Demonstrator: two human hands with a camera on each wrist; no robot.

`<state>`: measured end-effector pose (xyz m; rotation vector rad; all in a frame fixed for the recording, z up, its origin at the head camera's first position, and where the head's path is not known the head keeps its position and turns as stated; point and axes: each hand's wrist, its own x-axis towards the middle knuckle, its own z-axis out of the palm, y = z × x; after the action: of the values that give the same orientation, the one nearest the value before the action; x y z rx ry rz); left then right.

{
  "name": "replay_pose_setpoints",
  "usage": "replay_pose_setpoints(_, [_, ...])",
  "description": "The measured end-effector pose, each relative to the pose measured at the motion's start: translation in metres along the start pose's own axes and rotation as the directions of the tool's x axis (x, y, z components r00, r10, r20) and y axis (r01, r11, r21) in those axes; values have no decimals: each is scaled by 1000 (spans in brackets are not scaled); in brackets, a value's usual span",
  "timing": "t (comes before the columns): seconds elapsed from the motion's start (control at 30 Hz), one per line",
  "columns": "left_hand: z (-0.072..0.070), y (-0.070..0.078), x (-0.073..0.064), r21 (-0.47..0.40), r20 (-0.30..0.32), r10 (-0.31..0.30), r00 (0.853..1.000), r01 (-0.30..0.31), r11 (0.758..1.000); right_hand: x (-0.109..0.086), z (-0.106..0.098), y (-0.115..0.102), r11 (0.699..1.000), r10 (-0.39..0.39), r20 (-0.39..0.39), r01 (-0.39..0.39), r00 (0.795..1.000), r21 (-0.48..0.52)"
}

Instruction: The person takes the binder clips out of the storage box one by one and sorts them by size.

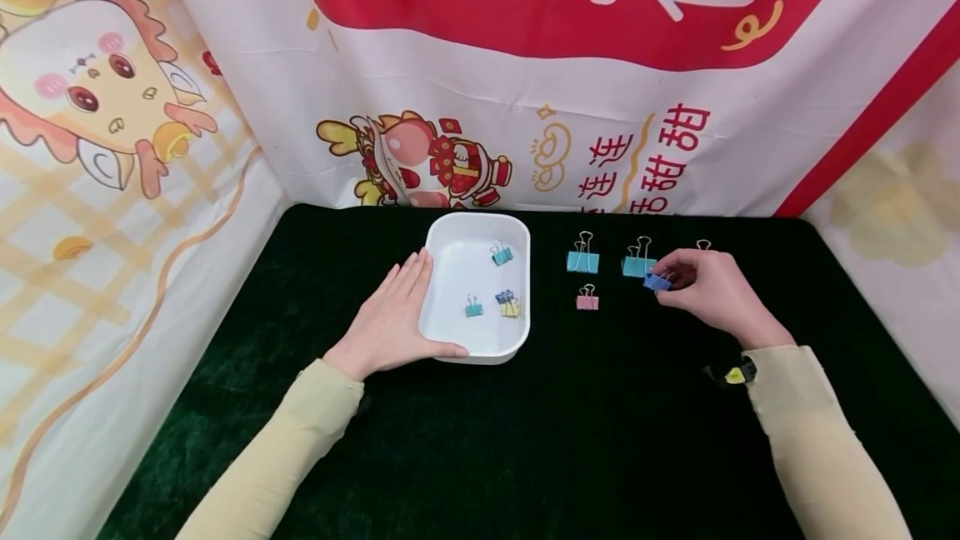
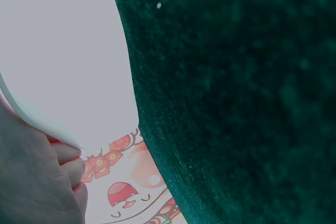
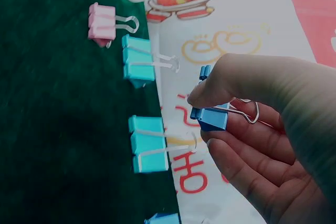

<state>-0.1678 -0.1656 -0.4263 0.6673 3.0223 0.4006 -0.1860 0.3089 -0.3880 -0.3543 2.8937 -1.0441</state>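
My right hand (image 1: 712, 286) pinches a small blue binder clip (image 3: 214, 120) between thumb and fingers, above the cloth near the row of clips. In the head view the held clip overlaps a large teal binder clip (image 1: 633, 266). Another large teal binder clip (image 1: 582, 262) stands to its left, with a pink binder clip (image 1: 587, 302) in front. My left hand (image 1: 393, 315) rests on the white tray (image 1: 450, 273), fingers straight along its left side and thumb along the front rim. Inside lie teal (image 1: 502, 255), blue (image 1: 503, 297) and yellow (image 1: 510, 309) binder clips.
Behind my right hand stands a further clip, mostly hidden in the head view; its blue body (image 3: 164, 219) shows at the right wrist view's bottom edge. Dark green cloth (image 1: 525, 440) covers the table. Printed curtains (image 1: 525, 90) hang along the back and sides.
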Motion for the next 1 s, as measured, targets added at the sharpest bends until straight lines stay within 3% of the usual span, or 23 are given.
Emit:
replay_pose_setpoints(0.5, [-2, 2, 0, -2, 1, -6, 1000, 6, 1000, 9, 19, 27, 1000, 21, 124, -20, 992, -13])
replay_pose_setpoints(1.0, [-2, 2, 0, 4, 4, -5, 1000, 5, 1000, 12, 33, 33, 1000, 20, 156, -19, 988, -6])
